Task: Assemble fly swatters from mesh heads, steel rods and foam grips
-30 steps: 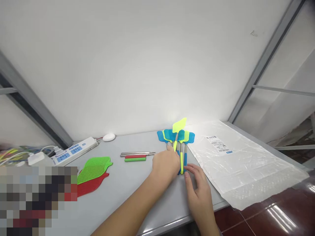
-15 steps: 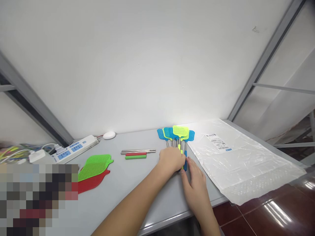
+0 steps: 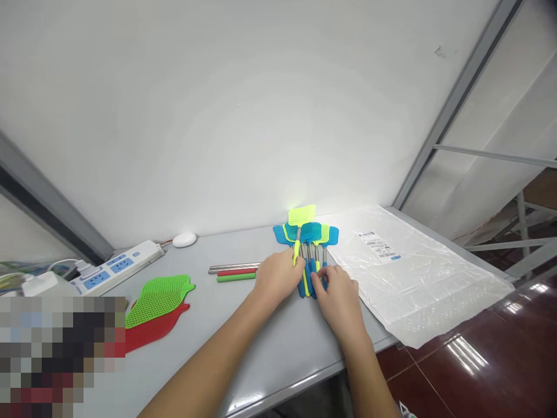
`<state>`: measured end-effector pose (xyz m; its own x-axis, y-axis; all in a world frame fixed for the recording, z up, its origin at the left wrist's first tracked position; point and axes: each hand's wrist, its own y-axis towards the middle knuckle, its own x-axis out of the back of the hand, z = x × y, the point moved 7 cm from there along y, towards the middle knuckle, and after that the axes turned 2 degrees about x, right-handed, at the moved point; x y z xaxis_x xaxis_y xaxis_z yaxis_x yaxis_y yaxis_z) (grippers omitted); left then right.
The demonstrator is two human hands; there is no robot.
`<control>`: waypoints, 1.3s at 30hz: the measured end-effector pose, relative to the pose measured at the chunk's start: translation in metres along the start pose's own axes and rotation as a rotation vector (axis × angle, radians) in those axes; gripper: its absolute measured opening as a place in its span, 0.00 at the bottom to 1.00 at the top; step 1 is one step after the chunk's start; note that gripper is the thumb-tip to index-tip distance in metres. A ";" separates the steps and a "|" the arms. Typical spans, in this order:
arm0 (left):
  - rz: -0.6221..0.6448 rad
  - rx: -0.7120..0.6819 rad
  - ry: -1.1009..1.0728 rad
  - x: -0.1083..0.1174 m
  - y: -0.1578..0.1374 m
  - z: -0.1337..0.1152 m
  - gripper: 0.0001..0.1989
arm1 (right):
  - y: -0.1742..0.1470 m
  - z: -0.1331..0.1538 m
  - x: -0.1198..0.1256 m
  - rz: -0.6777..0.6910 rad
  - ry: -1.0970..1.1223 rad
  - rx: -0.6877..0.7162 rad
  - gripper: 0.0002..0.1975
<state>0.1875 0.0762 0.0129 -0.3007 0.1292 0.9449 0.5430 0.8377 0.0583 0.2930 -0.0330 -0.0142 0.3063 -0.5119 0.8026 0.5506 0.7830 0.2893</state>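
Note:
My left hand (image 3: 281, 276) is closed round the handle of a yellow fly swatter (image 3: 301, 215), tilted up with its mesh head above the others. Beneath and beside it, several blue and yellow fly swatters (image 3: 311, 232) lie fanned together on the table, heads toward the wall and handles toward me. My right hand (image 3: 339, 296) is at the right side of this bunch, thumb and fingers curled round a blue handle (image 3: 325, 283). My palm hides part of that grip.
Left of my hands lie metal rods (image 3: 232, 268) and a red and a green tube (image 3: 236, 278). Farther left are green (image 3: 163, 296) and red (image 3: 156, 335) swatter heads, a power strip (image 3: 119, 268) and a white mouse (image 3: 184, 239). A white plastic mailer (image 3: 418, 290) covers the right side.
My left hand has moved left, raising the yellow swatter from the bunch. More handles now show. My right hand has shifted up and its fingers have curled in.

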 end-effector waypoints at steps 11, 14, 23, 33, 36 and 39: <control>-0.047 0.009 -0.028 0.003 -0.018 0.010 0.16 | 0.032 0.000 -0.014 0.163 -0.150 -0.129 0.12; -0.051 0.000 -0.025 -0.001 -0.020 0.010 0.16 | 0.036 0.001 -0.017 0.181 -0.178 -0.140 0.11; -0.037 -0.001 -0.053 -0.016 -0.014 0.010 0.17 | 0.042 0.004 -0.020 0.194 -0.234 -0.156 0.12; -0.023 -0.025 -0.040 -0.030 -0.008 -0.011 0.17 | 0.038 -0.002 -0.012 0.174 -0.267 -0.204 0.16; -0.005 -0.019 -0.021 -0.032 -0.003 -0.015 0.17 | 0.038 -0.006 -0.012 0.176 -0.266 -0.209 0.16; 0.010 -0.014 -0.004 -0.033 0.001 -0.018 0.16 | 0.038 -0.009 -0.014 0.185 -0.252 -0.206 0.16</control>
<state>0.2119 0.0636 -0.0122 -0.2982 0.1394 0.9443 0.5571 0.8287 0.0536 0.3170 0.0007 -0.0188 0.2281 -0.2455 0.9422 0.6568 0.7532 0.0373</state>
